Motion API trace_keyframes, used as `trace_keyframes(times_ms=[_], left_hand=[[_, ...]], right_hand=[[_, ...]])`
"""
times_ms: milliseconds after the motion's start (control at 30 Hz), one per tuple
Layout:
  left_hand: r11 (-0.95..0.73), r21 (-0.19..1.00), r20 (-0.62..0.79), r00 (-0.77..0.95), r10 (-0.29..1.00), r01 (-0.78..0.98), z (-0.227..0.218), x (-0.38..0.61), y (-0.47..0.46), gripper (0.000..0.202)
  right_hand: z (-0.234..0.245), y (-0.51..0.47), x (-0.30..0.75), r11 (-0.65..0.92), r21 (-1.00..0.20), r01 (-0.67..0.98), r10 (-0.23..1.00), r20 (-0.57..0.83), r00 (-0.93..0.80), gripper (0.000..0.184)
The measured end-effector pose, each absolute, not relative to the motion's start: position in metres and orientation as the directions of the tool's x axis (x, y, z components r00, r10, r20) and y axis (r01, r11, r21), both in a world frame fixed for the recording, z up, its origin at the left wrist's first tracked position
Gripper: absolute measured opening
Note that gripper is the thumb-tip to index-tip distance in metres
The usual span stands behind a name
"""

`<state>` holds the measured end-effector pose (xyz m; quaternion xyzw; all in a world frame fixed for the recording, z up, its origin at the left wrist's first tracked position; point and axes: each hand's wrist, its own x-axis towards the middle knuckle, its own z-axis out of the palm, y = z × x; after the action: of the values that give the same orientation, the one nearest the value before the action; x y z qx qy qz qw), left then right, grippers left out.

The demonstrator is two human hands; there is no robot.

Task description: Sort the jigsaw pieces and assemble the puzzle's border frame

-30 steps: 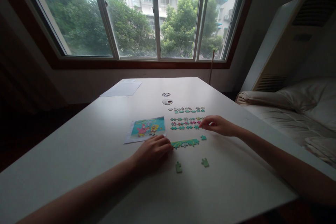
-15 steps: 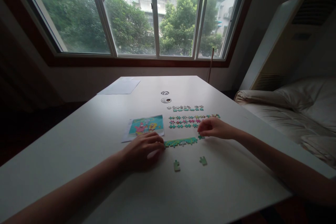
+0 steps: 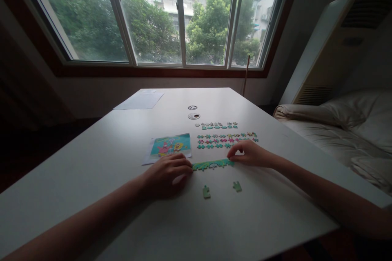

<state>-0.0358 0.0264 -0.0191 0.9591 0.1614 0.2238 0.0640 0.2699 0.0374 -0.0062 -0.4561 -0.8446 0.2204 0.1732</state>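
Note:
A narrow strip of joined jigsaw puzzle pieces (image 3: 212, 165), green and teal, lies across the white table in front of me. At its left end, the fingertips and thumb of my left hand (image 3: 168, 174) come together and hold the strip down. The thumb and forefinger of my right hand (image 3: 251, 154) pinch a green puzzle piece (image 3: 231, 163) at the strip's right end, mostly covered by the fingers. Nearer to me are two loose pieces, a left one (image 3: 206, 192) and a right one (image 3: 237, 186). A cartoon picture sheet (image 3: 170, 145) lies beyond my left hand.
Beyond the strip, several rows of loose puzzle pieces (image 3: 211, 140) are laid out, with more rows (image 3: 216, 126) farther off. Two round inserts (image 3: 194, 116) are set near the table's middle. White papers (image 3: 139, 100) lie at the far left, and a sofa (image 3: 333, 126) stands on the right.
My right hand has moved slightly left, bringing its piece from a gap up against the strip's right end. The left hand has stayed in place.

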Motion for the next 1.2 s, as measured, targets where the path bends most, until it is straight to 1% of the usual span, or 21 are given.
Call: trace_keyframes(times_ms=[133,367,533,633,767,1033,1200], left_hand=[[-0.938,0.203,0.392,0.854,0.341,0.281,-0.019,-0.035,0.026,0.017],[-0.94,0.197,0.402,0.852,0.336,0.278,-0.018,-0.032,0.026,0.016],[-0.937,0.205,0.4,0.849,0.345,0.284,-0.02,-0.032,0.027,0.017],[-0.934,0.213,0.38,0.856,0.349,0.286,-0.02,-0.033,0.028,0.017],[-0.936,0.214,0.37,0.863,0.343,0.28,-0.02,-0.033,0.028,0.017],[-0.935,0.212,0.369,0.862,0.347,0.286,-0.02,-0.029,0.026,0.018],[-0.938,0.209,0.383,0.859,0.339,0.277,-0.02,-0.028,0.027,0.017]], right_hand=[[-0.008,0.037,0.27,0.518,-0.521,0.678,0.832,0.122,-0.542,0.012],[-0.015,0.037,0.27,0.611,-0.425,0.668,0.784,0.202,-0.588,0.009],[-0.006,0.04,0.275,0.627,-0.431,0.648,0.768,0.202,-0.608,0.012],[0.004,0.044,0.285,0.612,-0.446,0.653,0.775,0.174,-0.608,0.019],[0.006,0.049,0.297,0.593,-0.438,0.675,0.774,0.081,-0.628,0.024],[0.002,0.051,0.3,0.583,-0.425,0.692,0.772,0.025,-0.635,0.016],[0.008,0.049,0.302,0.608,-0.44,0.661,0.74,0.013,-0.672,0.022]])
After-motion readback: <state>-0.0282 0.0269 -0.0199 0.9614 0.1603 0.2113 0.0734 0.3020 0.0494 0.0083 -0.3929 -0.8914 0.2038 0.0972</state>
